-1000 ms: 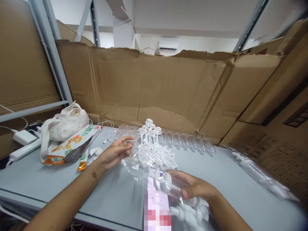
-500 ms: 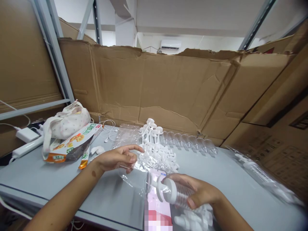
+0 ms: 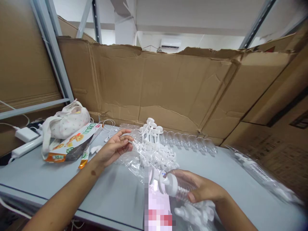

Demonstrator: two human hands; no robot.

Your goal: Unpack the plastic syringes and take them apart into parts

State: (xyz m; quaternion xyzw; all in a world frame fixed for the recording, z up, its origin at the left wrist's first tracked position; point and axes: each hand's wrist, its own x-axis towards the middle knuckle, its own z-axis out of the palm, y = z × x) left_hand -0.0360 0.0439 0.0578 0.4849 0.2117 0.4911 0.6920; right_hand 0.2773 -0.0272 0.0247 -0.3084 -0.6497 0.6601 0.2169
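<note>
My right hand (image 3: 199, 187) is wrapped round a clear ribbed cylinder with a white cap and white stem (image 3: 172, 185), tilted on its side above a phone (image 3: 158, 202). My left hand (image 3: 117, 146) has its fingers apart over a crumpled clear plastic bag (image 3: 131, 160) and holds nothing. Beyond the phone lies a pile of small white plastic parts (image 3: 157, 155), with long-stemmed white pieces (image 3: 150, 128) behind it. More white parts (image 3: 196, 215) lie below my right hand.
A row of clear ribbed cylinders (image 3: 190, 141) lies at the back. Bagged white parts (image 3: 262, 176) are at the right. On the left are a food packet (image 3: 74, 141), a white cloth bag (image 3: 68, 123), earphones (image 3: 109, 128) and a power strip (image 3: 27, 149). Cardboard (image 3: 154, 83) walls the table's back.
My left hand has moved up and left, away from the plastic bag over the phone. The capped cylinder in my right hand has shifted slightly right.
</note>
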